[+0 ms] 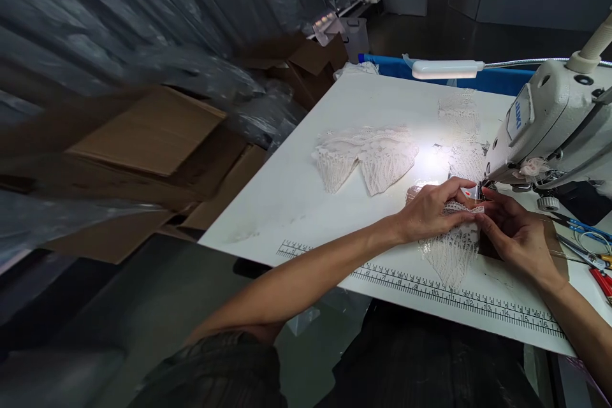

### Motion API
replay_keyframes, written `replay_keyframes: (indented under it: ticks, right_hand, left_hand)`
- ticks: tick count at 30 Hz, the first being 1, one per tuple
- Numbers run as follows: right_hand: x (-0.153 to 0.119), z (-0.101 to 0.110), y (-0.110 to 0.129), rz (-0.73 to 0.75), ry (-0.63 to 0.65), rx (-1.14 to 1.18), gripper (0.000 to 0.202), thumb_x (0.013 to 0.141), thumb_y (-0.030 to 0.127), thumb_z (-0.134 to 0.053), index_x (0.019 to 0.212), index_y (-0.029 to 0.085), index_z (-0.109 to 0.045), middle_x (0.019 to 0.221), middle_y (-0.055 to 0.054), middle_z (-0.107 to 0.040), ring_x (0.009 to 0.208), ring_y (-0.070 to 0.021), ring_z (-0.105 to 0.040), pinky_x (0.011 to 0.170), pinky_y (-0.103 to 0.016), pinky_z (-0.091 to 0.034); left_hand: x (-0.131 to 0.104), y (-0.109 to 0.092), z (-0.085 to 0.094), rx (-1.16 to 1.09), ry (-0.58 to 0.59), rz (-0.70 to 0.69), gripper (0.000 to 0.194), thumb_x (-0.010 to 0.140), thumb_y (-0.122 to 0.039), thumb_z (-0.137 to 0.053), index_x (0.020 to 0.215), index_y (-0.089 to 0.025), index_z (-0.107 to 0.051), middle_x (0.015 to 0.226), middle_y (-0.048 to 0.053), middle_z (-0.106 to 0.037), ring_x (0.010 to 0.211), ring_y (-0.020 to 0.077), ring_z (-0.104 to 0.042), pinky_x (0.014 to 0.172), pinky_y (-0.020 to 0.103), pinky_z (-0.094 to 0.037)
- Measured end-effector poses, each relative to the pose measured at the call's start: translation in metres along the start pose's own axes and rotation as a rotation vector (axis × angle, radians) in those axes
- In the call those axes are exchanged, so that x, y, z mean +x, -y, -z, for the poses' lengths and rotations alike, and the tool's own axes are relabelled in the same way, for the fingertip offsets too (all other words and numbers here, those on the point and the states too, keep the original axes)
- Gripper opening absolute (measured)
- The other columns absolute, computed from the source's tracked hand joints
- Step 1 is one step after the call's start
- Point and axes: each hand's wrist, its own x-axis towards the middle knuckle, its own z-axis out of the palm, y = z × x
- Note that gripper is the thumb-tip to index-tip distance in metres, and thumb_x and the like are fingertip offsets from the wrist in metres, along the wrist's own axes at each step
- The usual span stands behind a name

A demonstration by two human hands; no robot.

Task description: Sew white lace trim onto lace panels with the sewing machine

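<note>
The left hand point(428, 213) and the right hand point(519, 236) both pinch the upper edge of a piece of white lace point(452, 255) between thumb and fingers, their fingertips close together. The lace is just in front of the needle area of the sewing machine point(535, 121), its lower part hanging toward the near edge of the white table point(268, 204) and lying on it. More lace point(459, 118) lies on the table beyond the hands, beside the machine. To the left, apart from the hands, lies a folded lace piece point(366, 156). A ruler strip point(430, 290) runs along the table's near edge. Scissors point(581, 252) lie to the right of the right hand, near a red-handled tool point(601, 284). A white lamp point(448, 69) extends over the table's far side. Open cardboard boxes point(148, 131) stand left of the table.
</note>
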Motion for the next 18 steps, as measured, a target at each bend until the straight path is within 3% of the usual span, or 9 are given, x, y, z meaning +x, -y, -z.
replay_keyframes:
  ticks: [6,18]
  right_hand:
    - [-0.0001,-0.0009,0.0002,0.017,-0.010,0.010,0.047,0.082,0.052,-0.074,0.121,0.027,-0.065,0.089,-0.002,-0.071,0.081,-0.0171,-0.069,0.072,-0.031,-0.061]
    - [-0.0012,-0.0024,0.0003,0.021,-0.044,0.039,0.044,0.083,0.050,-0.073,0.118,0.026,-0.065,0.085,-0.001,-0.068,0.076,-0.0157,-0.067,0.068,-0.029,-0.059]
  left_hand:
    - [-0.0010,0.0008,-0.0013,0.029,-0.016,-0.056,0.051,0.084,-0.029,-0.079,0.125,-0.014,-0.054,0.094,0.003,-0.078,0.087,0.0152,-0.075,0.080,0.028,-0.061]
    - [-0.0015,0.0036,-0.0006,0.025,-0.011,-0.129,0.054,0.083,-0.029,-0.080,0.128,-0.017,-0.052,0.103,0.005,-0.077,0.099,0.0189,-0.075,0.090,0.034,-0.062]
